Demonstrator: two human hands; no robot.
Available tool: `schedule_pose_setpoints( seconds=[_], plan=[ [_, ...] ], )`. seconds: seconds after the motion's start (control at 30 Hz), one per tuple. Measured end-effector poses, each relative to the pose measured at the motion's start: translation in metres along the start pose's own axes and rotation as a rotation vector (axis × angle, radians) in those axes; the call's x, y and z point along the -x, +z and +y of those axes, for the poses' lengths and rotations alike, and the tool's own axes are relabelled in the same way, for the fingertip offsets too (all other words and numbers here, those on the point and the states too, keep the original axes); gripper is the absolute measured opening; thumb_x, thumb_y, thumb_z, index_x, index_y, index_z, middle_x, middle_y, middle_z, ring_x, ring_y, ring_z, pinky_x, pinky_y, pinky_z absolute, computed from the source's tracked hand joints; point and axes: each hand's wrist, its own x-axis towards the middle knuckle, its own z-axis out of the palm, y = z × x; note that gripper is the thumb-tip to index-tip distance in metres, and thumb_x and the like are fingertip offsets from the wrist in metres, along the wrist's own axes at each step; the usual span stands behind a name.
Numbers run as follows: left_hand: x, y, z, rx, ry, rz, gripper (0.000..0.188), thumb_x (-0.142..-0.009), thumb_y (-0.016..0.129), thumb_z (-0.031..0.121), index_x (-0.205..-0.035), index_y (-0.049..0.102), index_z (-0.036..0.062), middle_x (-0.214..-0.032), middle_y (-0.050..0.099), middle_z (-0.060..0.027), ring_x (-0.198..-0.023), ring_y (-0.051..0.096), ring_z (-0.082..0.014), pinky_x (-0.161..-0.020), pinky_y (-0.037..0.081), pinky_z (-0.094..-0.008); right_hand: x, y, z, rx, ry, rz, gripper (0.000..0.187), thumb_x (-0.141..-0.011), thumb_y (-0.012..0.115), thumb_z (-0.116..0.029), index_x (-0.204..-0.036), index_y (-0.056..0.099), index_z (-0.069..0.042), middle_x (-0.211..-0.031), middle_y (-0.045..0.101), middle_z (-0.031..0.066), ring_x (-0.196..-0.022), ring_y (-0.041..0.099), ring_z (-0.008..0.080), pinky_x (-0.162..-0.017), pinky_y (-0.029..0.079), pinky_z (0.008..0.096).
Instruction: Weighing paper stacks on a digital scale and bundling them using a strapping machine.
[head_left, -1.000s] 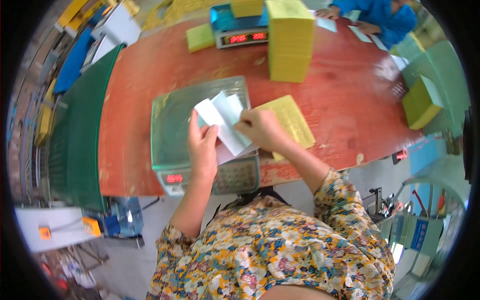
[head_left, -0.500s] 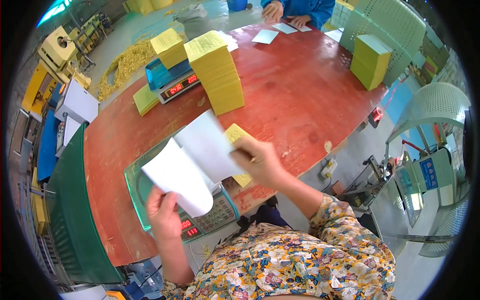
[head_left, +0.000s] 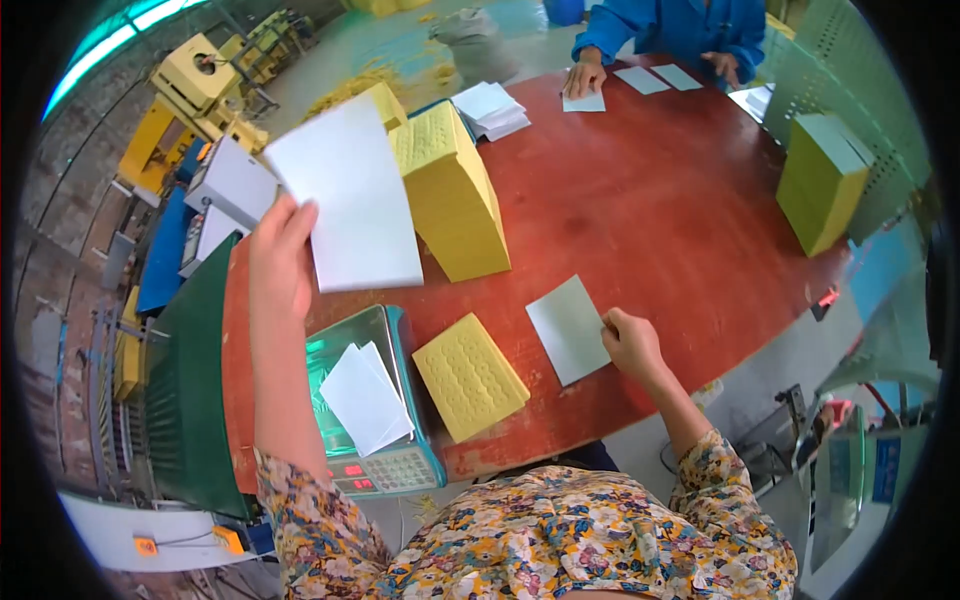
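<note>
My left hand (head_left: 280, 262) is raised above the table and grips the left edge of a large white sheet (head_left: 345, 195). My right hand (head_left: 630, 342) rests on the red table (head_left: 640, 210) and pinches the right edge of a pale sheet (head_left: 567, 328) lying flat there. Between my arms stands a green weighing scale (head_left: 385, 440) with two white sheets (head_left: 365, 398) on its pan. A low yellow stack of dotted sheets (head_left: 470, 375) lies just right of the scale.
A tall yellow stack (head_left: 455, 195) stands behind the scale, another (head_left: 822, 180) at the table's right edge. White sheets (head_left: 490, 108) lie at the far side, where a person in blue (head_left: 665, 30) handles paper. Yellow machines (head_left: 195, 80) stand to the left.
The two sheets I held together have parted: my left hand lifted one up and away, and my right hand brought the other down flat onto the table to the right.
</note>
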Motion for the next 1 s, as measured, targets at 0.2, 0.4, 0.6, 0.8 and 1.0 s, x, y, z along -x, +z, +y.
schedule_pose_setpoints(
  seconds=[0.2,0.4,0.6,0.8,1.0],
  plan=[
    [-0.134,0.016,-0.047,-0.067,-0.122,-0.022,0.033,-0.089,0.063,0.004,-0.119,0.052,-0.0043,-0.103,0.064,-0.0143,-0.093,0.064,-0.0201,-0.082,0.054,-0.0337,-0.008,-0.007,0.006,-0.103,-0.169,-0.074,0.013,-0.084,0.063,-0.012,-0.092,0.063,-0.002,-0.08,0.067,0.0204,-0.077,0.067,0.0374,-0.067,0.052,0.0428],
    [-0.174,0.008,-0.09,-0.272,-0.342,0.024,0.037,-0.089,0.06,-0.001,-0.125,0.05,-0.0035,-0.094,0.066,-0.013,-0.077,0.068,-0.0202,-0.068,0.057,-0.0329,-0.012,-0.023,0.012,-0.355,-0.134,-0.179,0.007,-0.084,0.064,-0.005,-0.088,0.062,0.0,-0.079,0.066,0.0201,-0.073,0.067,0.0367,-0.064,0.052,0.0406],
    [-0.178,0.009,-0.102,-0.473,-0.362,-0.023,0.038,-0.089,0.062,0.003,-0.126,0.053,-0.0008,-0.097,0.065,-0.0083,-0.082,0.065,-0.0145,-0.071,0.055,-0.0282,-0.019,-0.037,0.019,-0.488,-0.065,-0.31,0.009,-0.086,0.063,-0.005,-0.092,0.063,0.001,-0.078,0.066,0.0184,-0.071,0.068,0.0286,-0.064,0.052,0.0361],
    [-0.177,0.024,-0.099,-0.839,-0.342,-0.084,0.048,-0.086,0.072,0.014,-0.129,0.056,0.0007,-0.099,0.064,-0.0071,-0.081,0.061,-0.013,-0.072,0.05,-0.0256,-0.062,-0.047,0.052,-0.71,0.059,-0.611,0.014,-0.085,0.059,-0.003,-0.097,0.065,0.0,-0.081,0.065,0.0032,-0.078,0.059,0.0098,-0.068,0.049,0.0296],
    [-0.183,0.006,-0.092,-1.133,0.049,-0.066,0.052,-0.091,0.067,0.029,-0.136,0.055,0.0057,-0.128,0.057,-0.0161,-0.123,0.049,-0.0227,-0.104,0.039,-0.035,-0.165,-0.035,0.035,-0.998,0.062,-0.744,0.021,-0.076,0.052,-0.002,-0.094,0.062,0.002,-0.087,0.064,0.0043,-0.085,0.058,0.0132,-0.078,0.047,0.0305]
  ],
)
